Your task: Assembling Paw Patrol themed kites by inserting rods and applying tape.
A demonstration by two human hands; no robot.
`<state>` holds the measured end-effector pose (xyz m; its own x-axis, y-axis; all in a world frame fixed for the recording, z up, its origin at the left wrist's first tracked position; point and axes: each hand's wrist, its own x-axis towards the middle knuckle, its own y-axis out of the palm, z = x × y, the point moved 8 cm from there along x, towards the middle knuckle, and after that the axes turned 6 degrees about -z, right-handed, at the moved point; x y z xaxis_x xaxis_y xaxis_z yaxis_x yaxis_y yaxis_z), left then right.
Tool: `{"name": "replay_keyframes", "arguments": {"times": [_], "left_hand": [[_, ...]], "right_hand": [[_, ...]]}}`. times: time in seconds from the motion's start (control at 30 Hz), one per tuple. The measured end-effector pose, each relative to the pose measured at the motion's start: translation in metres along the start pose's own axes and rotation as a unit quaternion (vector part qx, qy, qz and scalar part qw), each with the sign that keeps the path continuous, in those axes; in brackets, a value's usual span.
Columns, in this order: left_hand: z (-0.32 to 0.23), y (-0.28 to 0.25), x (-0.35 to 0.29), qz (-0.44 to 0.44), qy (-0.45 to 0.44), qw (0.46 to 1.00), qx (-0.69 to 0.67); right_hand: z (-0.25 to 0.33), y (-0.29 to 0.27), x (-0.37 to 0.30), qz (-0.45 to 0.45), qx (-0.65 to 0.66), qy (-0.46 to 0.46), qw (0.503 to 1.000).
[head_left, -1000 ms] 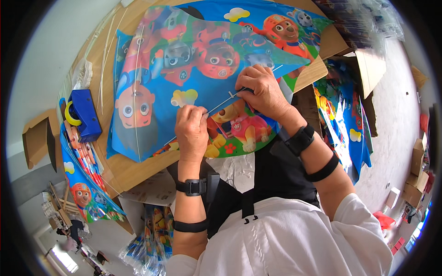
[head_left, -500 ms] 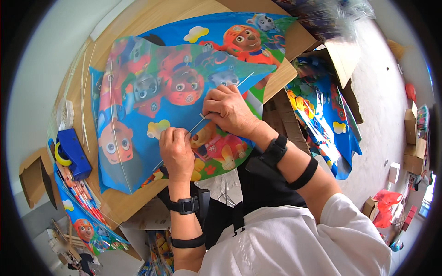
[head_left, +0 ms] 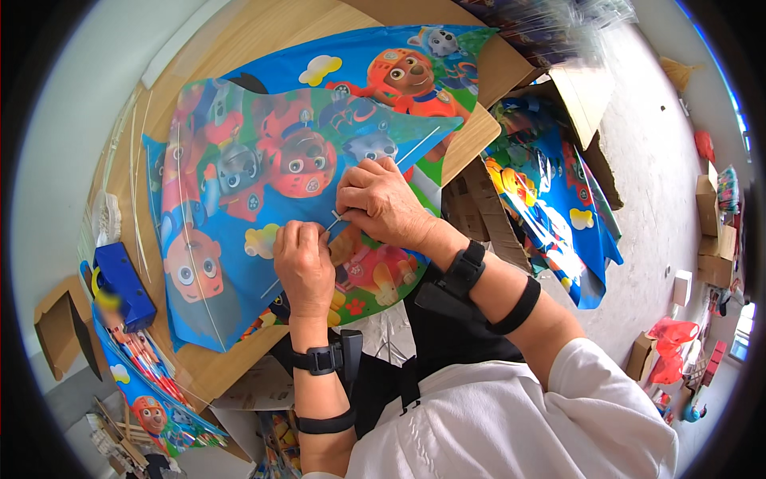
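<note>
Left hand [head_left: 303, 263] pinching white rod [head_left: 419, 146] at the edge of printed sheet [head_left: 275, 199]; right hand [head_left: 383, 203] pinching just beside. Sheet spread over bench [head_left: 472, 142]. Risk, my judgement: uneven pull could bend rod or tear film, if sheet is thin.

Bare left hand [head_left: 305, 257], back up, fingers curled together, thumb tucked in toward fingertips, pinching. Bare right hand [head_left: 383, 203] just beside, at left hand's 2 o'clock, knuckles up, fingers bent, thumb drawn in beneath. Left forearm [head_left: 321, 391] pointing to 12 o'clock; right forearm [head_left: 499, 289] slanting to 10 o'clock, elbow bent.
</note>
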<state>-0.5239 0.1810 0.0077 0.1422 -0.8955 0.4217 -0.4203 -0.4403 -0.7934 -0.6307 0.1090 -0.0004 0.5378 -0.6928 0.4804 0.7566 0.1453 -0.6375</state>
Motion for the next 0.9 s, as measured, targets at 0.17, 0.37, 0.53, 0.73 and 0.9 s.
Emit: {"name": "replay_keyframes", "arguments": {"times": [0.17, 0.37, 0.53, 0.73, 0.9], "left_hand": [[-0.001, 0.000, 0.002, -0.001, -0.006, 1.000, -0.015], [0.002, -0.001, 0.001, -0.010, -0.011, 1.000, -0.004], [0.004, -0.002, -0.010, -0.023, -0.019, 0.999, 0.026], [0.006, -0.018, -0.030, -0.088, -0.032, 0.995, 0.032], [0.021, -0.025, -0.038, -0.103, -0.068, 0.991, 0.056]], "right_hand": [[0.001, -0.002, 0.001, -0.007, 0.007, 0.003, 1.000], [0.001, -0.002, 0.001, -0.012, 0.013, -0.008, 1.000], [0.005, 0.003, 0.004, 0.020, 0.017, -0.009, 1.000], [0.009, 0.006, 0.006, 0.034, 0.010, 0.004, 0.999], [0.011, 0.008, 0.006, 0.045, 0.009, 0.000, 0.999]]}}
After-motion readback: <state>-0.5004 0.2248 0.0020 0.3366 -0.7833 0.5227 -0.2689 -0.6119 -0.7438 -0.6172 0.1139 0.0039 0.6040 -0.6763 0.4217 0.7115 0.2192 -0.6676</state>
